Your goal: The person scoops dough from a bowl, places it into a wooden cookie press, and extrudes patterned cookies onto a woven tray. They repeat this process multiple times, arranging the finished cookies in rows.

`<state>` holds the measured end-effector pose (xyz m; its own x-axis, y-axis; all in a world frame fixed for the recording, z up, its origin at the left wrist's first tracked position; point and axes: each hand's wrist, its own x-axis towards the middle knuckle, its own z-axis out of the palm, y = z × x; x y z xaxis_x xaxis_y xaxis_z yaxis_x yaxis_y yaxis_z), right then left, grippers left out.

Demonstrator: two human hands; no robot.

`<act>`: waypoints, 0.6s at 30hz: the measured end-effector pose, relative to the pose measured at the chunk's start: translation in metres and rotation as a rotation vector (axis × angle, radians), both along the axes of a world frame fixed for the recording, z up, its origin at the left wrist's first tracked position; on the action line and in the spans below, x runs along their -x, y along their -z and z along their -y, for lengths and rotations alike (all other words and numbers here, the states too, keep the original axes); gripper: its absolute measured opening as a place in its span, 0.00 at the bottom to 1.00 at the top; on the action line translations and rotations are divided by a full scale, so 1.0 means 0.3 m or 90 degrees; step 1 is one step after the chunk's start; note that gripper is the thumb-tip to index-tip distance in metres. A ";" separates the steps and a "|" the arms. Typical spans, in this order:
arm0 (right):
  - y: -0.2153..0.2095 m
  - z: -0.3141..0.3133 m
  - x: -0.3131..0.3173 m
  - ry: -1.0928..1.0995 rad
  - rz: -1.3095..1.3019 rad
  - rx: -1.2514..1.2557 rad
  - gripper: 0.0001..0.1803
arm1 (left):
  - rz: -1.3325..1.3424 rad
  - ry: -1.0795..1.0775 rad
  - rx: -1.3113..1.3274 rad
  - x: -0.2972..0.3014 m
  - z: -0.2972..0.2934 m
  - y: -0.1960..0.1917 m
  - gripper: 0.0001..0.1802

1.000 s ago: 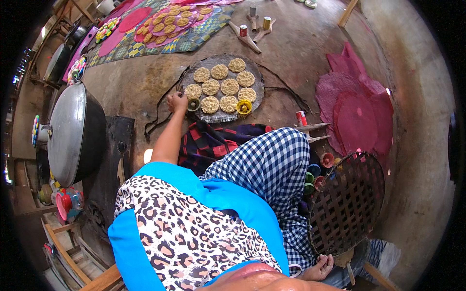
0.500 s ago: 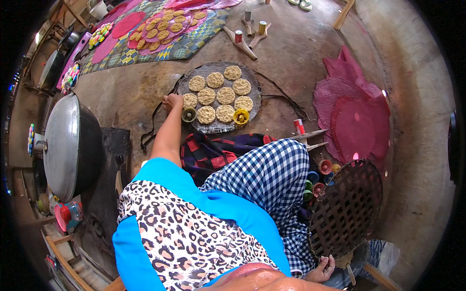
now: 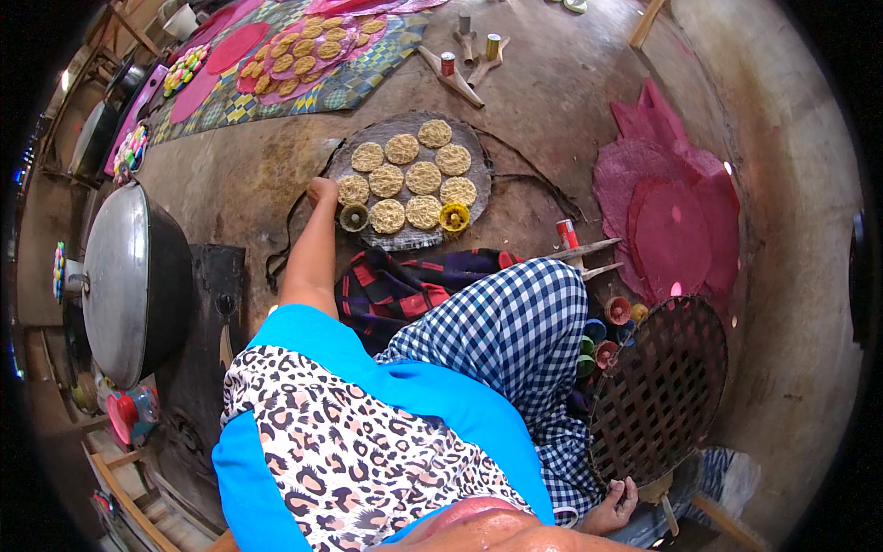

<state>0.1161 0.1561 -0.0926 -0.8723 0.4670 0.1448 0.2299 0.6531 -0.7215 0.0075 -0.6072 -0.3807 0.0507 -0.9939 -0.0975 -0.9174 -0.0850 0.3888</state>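
Observation:
A round, dark-rimmed tray (image 3: 441, 241) lies on the floor in front of me, carrying several pale, crinkled round cakes (image 3: 423, 177). My left hand (image 3: 322, 190) is closed at its left rim, the fingertips partly hidden. Just beside that hand, a dark olive fluted cup (image 3: 354, 218) sits on the tray edge. A yellow fluted cup (image 3: 454, 217) is at the tray's front right. Low on the right, my right hand (image 3: 613, 508) rests palm up with fingers loosely bent and apart, next to the lower edge of a dark openwork woven tray (image 3: 658, 396); it holds nothing visible.
A large lidded pot (image 3: 138, 281) stands at left. Coloured fluted cups (image 3: 605, 354) lie by my checked-cloth knee. Pink sheets (image 3: 670, 230) are spread at right. Forked wood pieces with cans (image 3: 448, 64) stand ahead; a patterned mat (image 3: 207, 112) bears more cakes at the far left.
The whole view has shifted slightly. Both hands keep nearly the same places, the left still at the round tray's rim, the right still by the woven tray.

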 end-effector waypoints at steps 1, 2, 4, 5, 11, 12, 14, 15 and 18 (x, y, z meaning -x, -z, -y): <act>0.002 -0.003 -0.002 0.000 0.002 0.000 0.12 | -0.005 0.007 -0.005 0.000 -0.020 -0.011 0.12; 0.004 -0.006 -0.003 -0.001 0.005 -0.007 0.12 | -0.007 0.019 0.005 0.002 -0.044 -0.025 0.11; 0.006 -0.011 -0.005 -0.005 0.011 -0.021 0.12 | -0.001 0.052 -0.034 -0.004 -0.068 -0.074 0.14; 0.006 -0.013 -0.006 -0.010 0.008 -0.029 0.12 | 0.003 0.073 -0.023 -0.009 -0.082 -0.095 0.15; 0.013 -0.017 -0.002 -0.029 -0.012 -0.019 0.11 | -0.130 0.430 -0.207 -0.084 -0.168 -0.200 0.34; 0.014 -0.017 0.001 -0.025 -0.003 -0.021 0.11 | -0.079 0.509 -0.190 -0.101 -0.203 -0.209 0.38; 0.014 -0.016 0.009 -0.027 0.000 -0.014 0.11 | 0.027 0.656 -0.109 -0.143 -0.296 -0.220 0.46; 0.013 -0.016 0.015 -0.031 -0.008 -0.006 0.11 | 0.087 0.667 -0.100 -0.148 -0.320 -0.234 0.50; 0.008 -0.014 0.028 -0.037 0.003 -0.029 0.11 | 0.135 0.646 -0.044 -0.155 -0.372 -0.266 0.49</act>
